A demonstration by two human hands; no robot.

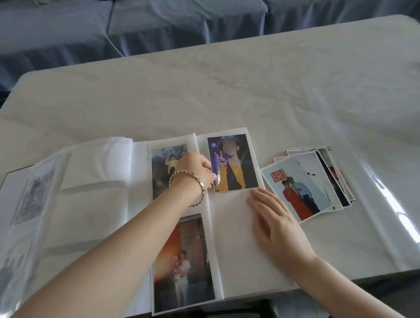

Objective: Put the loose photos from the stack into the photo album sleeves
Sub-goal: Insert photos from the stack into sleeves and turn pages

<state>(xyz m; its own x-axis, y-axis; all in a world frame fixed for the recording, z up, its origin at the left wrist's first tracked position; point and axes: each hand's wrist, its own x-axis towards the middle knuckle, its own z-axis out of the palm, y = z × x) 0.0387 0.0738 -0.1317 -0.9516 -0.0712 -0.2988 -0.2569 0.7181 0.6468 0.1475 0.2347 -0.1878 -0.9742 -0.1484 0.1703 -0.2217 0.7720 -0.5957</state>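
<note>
Red 囍 sign (275,177) on top loose photo (303,178)

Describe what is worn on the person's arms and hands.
Both forearms are bare, with no sleeves in view. At the wrist of the left hand sits a silver-coloured metal link bracelet. The right hand shows no ring, watch or bracelet. Neither hand wears a glove.

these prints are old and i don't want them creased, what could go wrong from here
The grip of the left hand pinches the photo at its left edge; forcing it could crease that edge. The right hand lies flat on the empty sleeve below; if it lifts, that sleeve may shift. The loose stack is fanned out close to that hand, so a careless reach might scatter it.
</note>
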